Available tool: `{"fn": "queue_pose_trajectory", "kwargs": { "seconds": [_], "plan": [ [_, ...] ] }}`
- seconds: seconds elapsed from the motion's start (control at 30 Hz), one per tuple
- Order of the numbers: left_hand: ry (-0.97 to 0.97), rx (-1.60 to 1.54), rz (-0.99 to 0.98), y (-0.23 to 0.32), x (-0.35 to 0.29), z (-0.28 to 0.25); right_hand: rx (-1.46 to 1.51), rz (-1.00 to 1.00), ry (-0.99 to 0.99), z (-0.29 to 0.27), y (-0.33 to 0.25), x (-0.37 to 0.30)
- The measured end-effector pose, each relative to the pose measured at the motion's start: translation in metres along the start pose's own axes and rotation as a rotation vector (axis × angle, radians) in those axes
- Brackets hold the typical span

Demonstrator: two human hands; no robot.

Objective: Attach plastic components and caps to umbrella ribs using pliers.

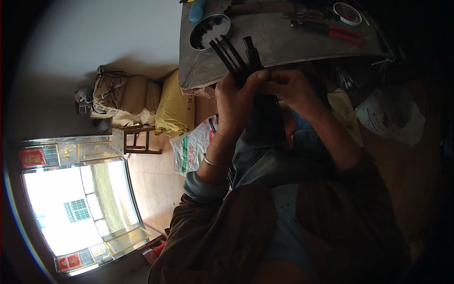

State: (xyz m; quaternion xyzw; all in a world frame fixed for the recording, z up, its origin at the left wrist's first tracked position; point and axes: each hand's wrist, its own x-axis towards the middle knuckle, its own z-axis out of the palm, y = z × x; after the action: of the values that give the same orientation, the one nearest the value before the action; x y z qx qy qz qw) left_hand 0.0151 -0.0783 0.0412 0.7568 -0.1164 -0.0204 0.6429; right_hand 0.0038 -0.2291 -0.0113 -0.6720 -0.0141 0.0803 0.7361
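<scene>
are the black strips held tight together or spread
The black strips are spread at their tips, with gaps between; within the left hand, cannot tell.

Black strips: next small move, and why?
Probably press the right hand in at the fingertips, against the left hand: the left grips the black strips, bracing them, and the right's fingers meet it there. Whether they pinch anything is unclear.

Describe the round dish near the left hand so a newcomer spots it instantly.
At the top of the view is a grey-topped table. At its left end, just past the dark strips in the left hand, sits a round dish. It holds small black pieces, unlike the smaller white-rimmed round container farther right.
</scene>
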Motion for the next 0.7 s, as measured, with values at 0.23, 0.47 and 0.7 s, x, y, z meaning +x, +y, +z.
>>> {"fn": "queue_pose_trajectory", "kwargs": {
  "seconds": [0.23,0.47,0.7],
  "plan": [
    [-0.123,-0.296,-0.097,0.001,-0.002,0.002,0.187,0.055,-0.11,-0.013,0.007,0.002],
    [-0.067,-0.433,-0.122,-0.01,0.003,0.002,0.017,0.021,0.026,0.003,-0.011,-0.008],
    [-0.078,-0.509,-0.129,-0.016,0.005,0.001,0.046,-0.025,0.096,0.001,-0.01,-0.009]
  ]
}}
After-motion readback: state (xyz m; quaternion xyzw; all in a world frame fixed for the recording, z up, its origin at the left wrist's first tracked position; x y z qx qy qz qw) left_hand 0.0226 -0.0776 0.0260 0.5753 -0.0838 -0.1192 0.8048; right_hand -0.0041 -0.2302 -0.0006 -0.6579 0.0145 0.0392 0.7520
